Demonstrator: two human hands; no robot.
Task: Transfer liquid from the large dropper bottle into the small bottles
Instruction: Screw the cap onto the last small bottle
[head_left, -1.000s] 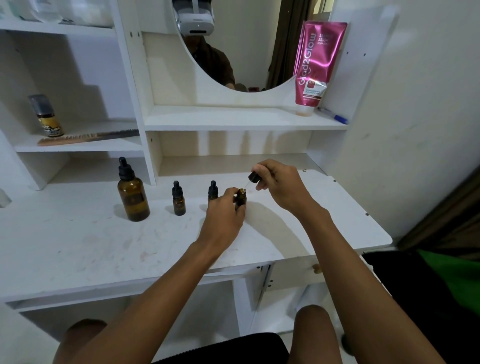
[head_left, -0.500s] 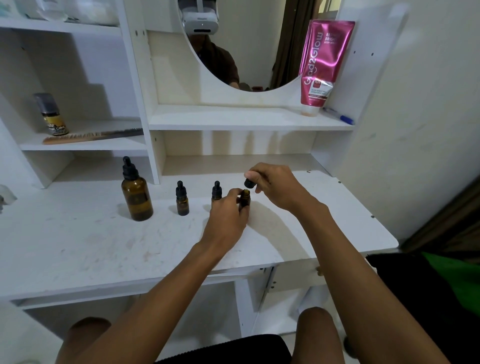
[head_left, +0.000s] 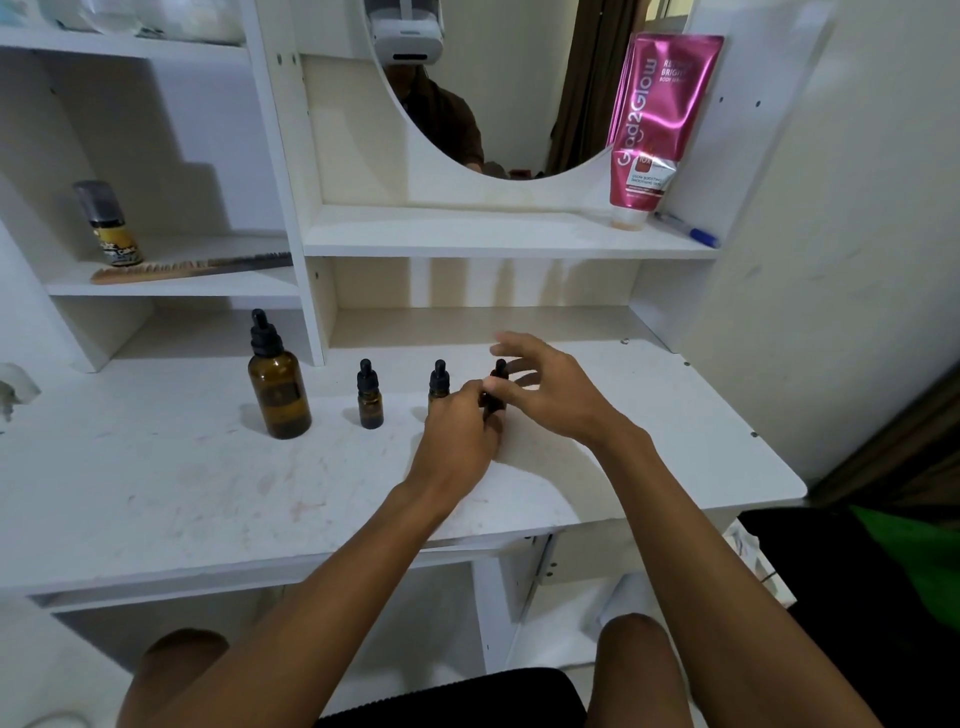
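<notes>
A large amber dropper bottle (head_left: 279, 389) with a black cap stands on the white desk (head_left: 156, 493), left of centre. To its right stand two capped small amber bottles, the first (head_left: 370, 402) free and the second (head_left: 439, 382) half hidden behind my left hand (head_left: 460, 431). My left hand grips the body of a third small bottle, mostly hidden. Its black dropper cap (head_left: 501, 368) sits on the bottle. My right hand (head_left: 556, 395) pinches the cap's collar with thumb and a finger, the other fingers spread and blurred.
A shelf divider (head_left: 306, 312) rises just behind the large bottle. A pink tube (head_left: 657, 119) and a blue pen (head_left: 685, 228) sit on the upper shelf below the mirror (head_left: 519, 78). A spray can (head_left: 109, 223) and a comb (head_left: 192, 267) lie on the left shelf.
My right hand has lowered the dropper into the third small bottle; the cap now sits on it. The fingers have spread out. My left hand still holds the bottle.
</notes>
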